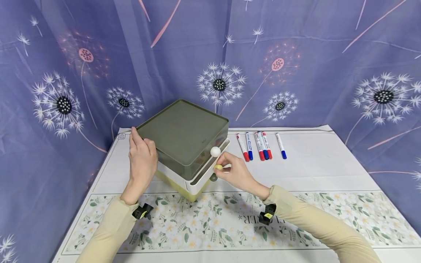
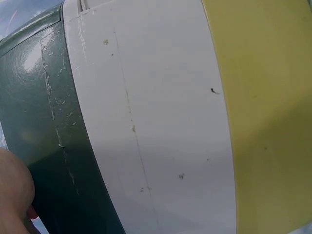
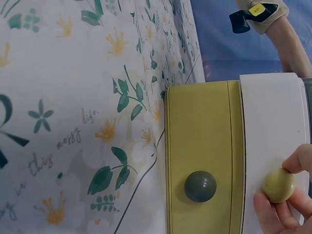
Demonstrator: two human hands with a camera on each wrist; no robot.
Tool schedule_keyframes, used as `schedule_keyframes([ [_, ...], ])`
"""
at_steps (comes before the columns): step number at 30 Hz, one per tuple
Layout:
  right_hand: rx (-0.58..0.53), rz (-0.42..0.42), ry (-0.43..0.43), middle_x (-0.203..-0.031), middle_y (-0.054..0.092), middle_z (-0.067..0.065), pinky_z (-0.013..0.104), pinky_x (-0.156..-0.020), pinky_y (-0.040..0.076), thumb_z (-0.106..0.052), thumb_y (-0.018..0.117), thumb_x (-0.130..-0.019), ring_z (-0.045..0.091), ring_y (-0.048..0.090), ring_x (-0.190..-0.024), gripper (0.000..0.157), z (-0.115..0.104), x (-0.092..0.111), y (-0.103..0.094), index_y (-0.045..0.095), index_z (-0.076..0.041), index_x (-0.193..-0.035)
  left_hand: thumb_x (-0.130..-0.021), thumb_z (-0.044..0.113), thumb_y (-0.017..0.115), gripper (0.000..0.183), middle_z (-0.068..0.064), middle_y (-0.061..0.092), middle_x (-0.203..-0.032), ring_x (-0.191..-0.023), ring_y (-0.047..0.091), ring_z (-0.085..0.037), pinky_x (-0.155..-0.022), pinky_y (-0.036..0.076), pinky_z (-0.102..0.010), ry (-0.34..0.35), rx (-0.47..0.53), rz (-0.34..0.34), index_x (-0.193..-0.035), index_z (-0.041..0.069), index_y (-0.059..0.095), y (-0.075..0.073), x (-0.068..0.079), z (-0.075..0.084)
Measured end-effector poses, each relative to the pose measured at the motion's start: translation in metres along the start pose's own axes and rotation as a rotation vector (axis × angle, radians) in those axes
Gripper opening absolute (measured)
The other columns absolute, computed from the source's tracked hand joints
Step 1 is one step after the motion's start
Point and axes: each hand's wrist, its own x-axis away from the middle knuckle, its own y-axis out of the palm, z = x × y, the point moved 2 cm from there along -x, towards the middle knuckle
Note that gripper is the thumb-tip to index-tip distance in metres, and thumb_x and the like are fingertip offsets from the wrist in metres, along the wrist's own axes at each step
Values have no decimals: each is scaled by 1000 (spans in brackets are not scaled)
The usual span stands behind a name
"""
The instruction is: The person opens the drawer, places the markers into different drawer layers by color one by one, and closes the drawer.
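A small drawer box [image 1: 182,131] stands turned at an angle, with a dark green top tier, a white middle tier and a yellow bottom tier. Its white drawer [image 1: 201,179] is pulled out slightly, leaving a narrow dark gap behind its front. The right hand [image 1: 237,172] pinches that drawer's yellow knob [image 3: 278,185] between thumb and fingers. Against the left edge of the dark green tier rests the left hand [image 1: 142,160], fingers extended. A white knob [image 1: 215,151] marks the top drawer; a dark green knob [image 3: 200,186] sits on the yellow drawer [image 3: 202,131].
Several red-capped and blue-capped markers [image 1: 263,146] lie to the right of the box. One blue-capped marker [image 1: 281,146] lies farther right. A floral-banded cloth [image 1: 312,219] covers the table, and a purple dandelion curtain [image 1: 171,65] hangs behind.
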Motion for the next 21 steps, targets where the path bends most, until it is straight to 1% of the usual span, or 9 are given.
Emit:
schedule_keyframes([
  [10, 22, 4, -11, -85, 62, 18, 36, -72, 55, 3, 63, -74, 28, 63, -82, 14, 0, 1, -2, 55, 6, -85, -95, 18, 25, 55, -35, 27, -140, -103, 50, -54, -86, 42, -57, 11, 2, 8, -141, -10, 17, 1, -1, 0],
  [13, 24, -1, -2, -85, 62, 18, 37, -72, 54, 4, 63, -74, 28, 62, -82, 14, 3, 1, -2, 55, 6, -85, -94, 18, 25, 55, -35, 28, -140, -106, 49, -54, -87, 42, -57, 6, 1, 7, -141, -10, 17, 1, -1, 0],
  [17, 21, -4, 7, -86, 62, 18, 38, -73, 54, 3, 64, -74, 28, 62, -83, 15, 19, -1, 2, 55, 5, -86, -94, 18, 25, 55, -34, 27, -140, -108, 47, -55, -88, 41, -57, -4, 1, 1, -141, -10, 17, 1, -1, -1],
  [21, 28, 8, 2, -86, 63, 14, 34, -72, 55, 0, 66, -73, 24, 62, -83, 16, 36, -3, 6, 55, 1, -86, -94, 18, 25, 55, -35, 27, -140, -109, 46, -55, -88, 41, -58, -3, -2, 0, -141, -10, 17, 1, -1, 0],
])
